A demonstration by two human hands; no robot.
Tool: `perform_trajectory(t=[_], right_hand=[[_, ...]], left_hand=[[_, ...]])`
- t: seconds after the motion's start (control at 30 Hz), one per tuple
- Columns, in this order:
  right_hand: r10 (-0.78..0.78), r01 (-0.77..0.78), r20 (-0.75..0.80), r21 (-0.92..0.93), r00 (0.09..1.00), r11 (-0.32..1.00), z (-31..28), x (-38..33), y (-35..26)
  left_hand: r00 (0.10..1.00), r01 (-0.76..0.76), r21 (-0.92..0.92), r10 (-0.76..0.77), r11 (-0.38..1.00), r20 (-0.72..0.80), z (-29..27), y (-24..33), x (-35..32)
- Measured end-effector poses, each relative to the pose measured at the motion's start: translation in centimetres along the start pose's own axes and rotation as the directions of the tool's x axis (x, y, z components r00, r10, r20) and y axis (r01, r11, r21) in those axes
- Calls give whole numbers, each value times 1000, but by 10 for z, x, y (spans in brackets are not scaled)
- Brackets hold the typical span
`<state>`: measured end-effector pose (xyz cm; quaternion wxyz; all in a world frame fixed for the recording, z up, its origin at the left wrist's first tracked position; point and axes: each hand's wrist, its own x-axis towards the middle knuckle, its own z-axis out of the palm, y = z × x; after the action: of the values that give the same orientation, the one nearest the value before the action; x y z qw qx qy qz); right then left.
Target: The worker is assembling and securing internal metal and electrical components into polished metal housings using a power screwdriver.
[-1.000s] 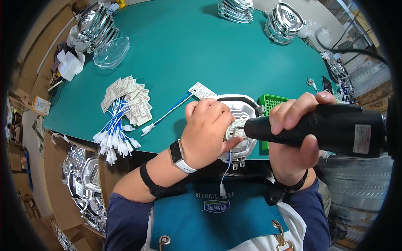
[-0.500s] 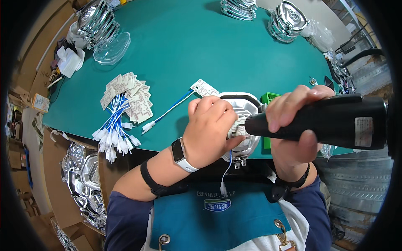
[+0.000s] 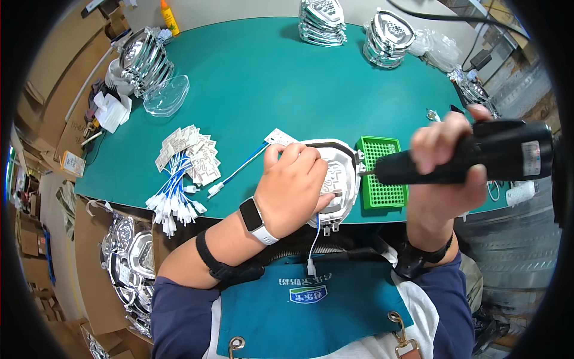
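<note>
A silver, rounded metal housing (image 3: 344,157) lies at the table's near edge with a pale circuit board (image 3: 336,179) in it. My left hand (image 3: 293,186) rests on the housing with curled fingers, its thumb against the board and its fingertips partly hidden. From the board a blue-and-white lead with a white plug (image 3: 311,268) hangs over my apron. My right hand (image 3: 441,197) grips a black electric screwdriver (image 3: 445,164), held level. Its thin bit points left, between the housing's right rim and a green perforated tray (image 3: 382,205). Behind my left hand lies another wired board (image 3: 277,136).
Several wired boards (image 3: 190,149) lie fanned at the left, plugs toward me. Stacks of silver housings (image 3: 387,39) stand at the back, beside clear plastic bags (image 3: 443,51). A clear cover (image 3: 167,96) lies at far left. Below, a cardboard box (image 3: 95,263) holds more silver parts.
My right hand has drawn the screwdriver rightward off the board, uncovering the green tray. My left hand stays on the housing. The whole view has shifted, showing more of the table's far edge.
</note>
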<state>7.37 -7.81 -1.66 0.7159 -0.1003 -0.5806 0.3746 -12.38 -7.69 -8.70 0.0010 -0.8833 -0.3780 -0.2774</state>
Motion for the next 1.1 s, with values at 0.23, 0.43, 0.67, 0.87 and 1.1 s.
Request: perform_trajectory(t=[0.23, 0.43, 0.67, 0.87, 1.1], right_hand=[[-49, -31, -317, -241, 947, 970, -92, -9, -9], [-8, -83, -323, -267, 946, 960, -107, -10, 9], [89, -121, -142, -234, 986, 965, -126, -10, 15], [154, -149, 11, -178, 988, 973, -127, 2, 19], [155, -157, -27, -231, 988, 960, -127, 4, 18]], left_hand=[[981, 20, -80, -4, 997, 194, -19, 0, 21], [992, 70, -246, -42, 967, 119, -51, -12, 23], [845, 499, -794, -399, 347, 356, -124, -52, -26], [500, 680, -584, -863, 443, -73, -275, -164, -212], [180, 871, 490, -947, 27, -267, -326, -225, -396]])
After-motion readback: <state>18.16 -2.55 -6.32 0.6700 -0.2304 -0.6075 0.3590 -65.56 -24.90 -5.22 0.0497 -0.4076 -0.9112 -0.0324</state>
